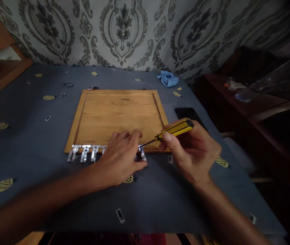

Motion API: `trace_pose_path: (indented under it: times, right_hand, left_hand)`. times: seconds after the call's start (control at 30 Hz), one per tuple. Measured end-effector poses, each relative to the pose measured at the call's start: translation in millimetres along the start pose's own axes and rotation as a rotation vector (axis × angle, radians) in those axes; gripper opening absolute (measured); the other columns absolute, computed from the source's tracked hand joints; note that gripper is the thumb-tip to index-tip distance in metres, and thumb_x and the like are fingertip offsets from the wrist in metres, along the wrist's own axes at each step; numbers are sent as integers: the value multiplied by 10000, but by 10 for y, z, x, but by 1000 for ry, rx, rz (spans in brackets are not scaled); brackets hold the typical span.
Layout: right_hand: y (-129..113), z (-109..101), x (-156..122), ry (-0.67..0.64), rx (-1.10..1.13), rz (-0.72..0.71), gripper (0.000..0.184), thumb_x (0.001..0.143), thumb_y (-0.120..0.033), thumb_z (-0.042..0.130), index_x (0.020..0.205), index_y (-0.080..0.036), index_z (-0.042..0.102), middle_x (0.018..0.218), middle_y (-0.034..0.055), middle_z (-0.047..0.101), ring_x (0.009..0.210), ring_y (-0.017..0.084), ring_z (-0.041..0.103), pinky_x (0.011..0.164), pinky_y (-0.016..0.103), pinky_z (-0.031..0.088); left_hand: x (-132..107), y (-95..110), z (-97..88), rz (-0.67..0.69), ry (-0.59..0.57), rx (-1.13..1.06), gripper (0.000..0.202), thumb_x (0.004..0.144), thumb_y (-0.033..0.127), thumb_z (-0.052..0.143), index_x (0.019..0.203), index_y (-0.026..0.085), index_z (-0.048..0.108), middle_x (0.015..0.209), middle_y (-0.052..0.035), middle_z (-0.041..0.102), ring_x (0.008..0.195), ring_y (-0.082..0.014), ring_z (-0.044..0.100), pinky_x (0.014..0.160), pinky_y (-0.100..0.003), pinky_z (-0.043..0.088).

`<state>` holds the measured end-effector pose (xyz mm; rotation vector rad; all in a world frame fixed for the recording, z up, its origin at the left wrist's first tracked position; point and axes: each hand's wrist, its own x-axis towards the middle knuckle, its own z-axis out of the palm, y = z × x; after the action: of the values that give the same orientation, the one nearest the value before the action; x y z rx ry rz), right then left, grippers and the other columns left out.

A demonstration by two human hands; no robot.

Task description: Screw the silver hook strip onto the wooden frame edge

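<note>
A square wooden board (121,115) with a raised rim lies on a blue-grey cloth. Several metal hooks (83,153) are fixed along its near edge. My left hand (121,156) rests on that edge with fingers curled down over the hooks, thumb beside the rightmost hook (143,153). My right hand (193,149) grips a yellow and black screwdriver (175,129), whose tip touches the top of that rightmost hook.
A black phone (189,115) lies right of the board. A crumpled blue cloth (167,79) sits at the back right. Loose metal hooks and screws (67,85) lie at the back left. A dark wooden shelf (249,109) stands to the right.
</note>
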<state>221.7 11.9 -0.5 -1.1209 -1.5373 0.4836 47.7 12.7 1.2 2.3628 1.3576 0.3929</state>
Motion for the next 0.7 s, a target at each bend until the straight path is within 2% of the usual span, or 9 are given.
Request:
trace_pose_path:
  times: [0.17, 0.37, 0.5, 0.7]
  right_hand:
    - [-105, -40, 79, -136, 152, 106, 117, 792, -302, 743, 855, -232, 674, 790, -16, 673, 511, 79, 587, 474, 211, 522]
    - [-123, -102, 129, -280, 231, 194, 164, 770, -346, 757, 762, -193, 698, 933, 40, 725, 569, 107, 645, 506, 238, 577]
    - [-89, -61, 80, -220, 148, 114, 134, 779, -327, 754, 786, -206, 698, 810, 9, 704, 525, 99, 607, 471, 232, 530]
    - [-49, 60, 19, -84, -43, -74, 198, 747, -332, 785, 697, -215, 634, 662, -25, 595, 601, 121, 563, 529, 256, 465]
  left_hand:
    - [3, -3, 1, 6, -2, 11, 495, 735, 331, 760, 1076, 178, 435, 1017, -64, 635, 998, -284, 571, 841, -424, 418]
    - [-4, -13, 17, 20, 13, 11, 476, 743, 333, 749, 1062, 186, 429, 1007, -61, 627, 973, -277, 575, 831, -418, 420]
    - [-3, -7, 16, 16, 10, 9, 489, 736, 329, 756, 1073, 176, 436, 1009, -70, 631, 972, -281, 574, 834, -420, 420]
    - [11, 3, 5, 1, -1, 26, 483, 743, 342, 747, 1082, 165, 452, 1062, -91, 629, 986, -287, 567, 837, -425, 420]
